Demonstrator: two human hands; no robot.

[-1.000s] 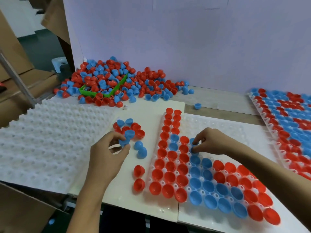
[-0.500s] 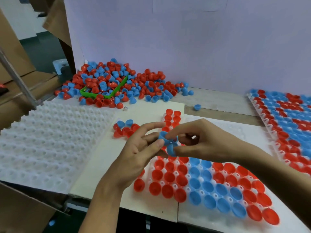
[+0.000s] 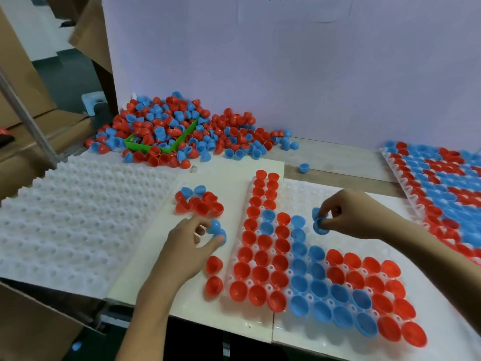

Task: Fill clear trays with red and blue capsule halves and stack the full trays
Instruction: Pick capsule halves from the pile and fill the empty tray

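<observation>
Just below the right hand's [image 3: 346,214] grip on blue halves [image 3: 318,222] wait empty tray [image 3: 364,201] pockets, presumably their target, while the left hand [image 3: 190,243] pinches more blue ones [image 3: 217,230] as resupply.

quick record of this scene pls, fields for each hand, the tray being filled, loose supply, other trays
left hand: pinching blue capsule halves over the white board
right hand: pinching blue halves above the tray
clear tray: partly filled, red and blue
loose pile: mixed halves at the wall, around a green bin
full tray: far right
empty trays: left
</observation>
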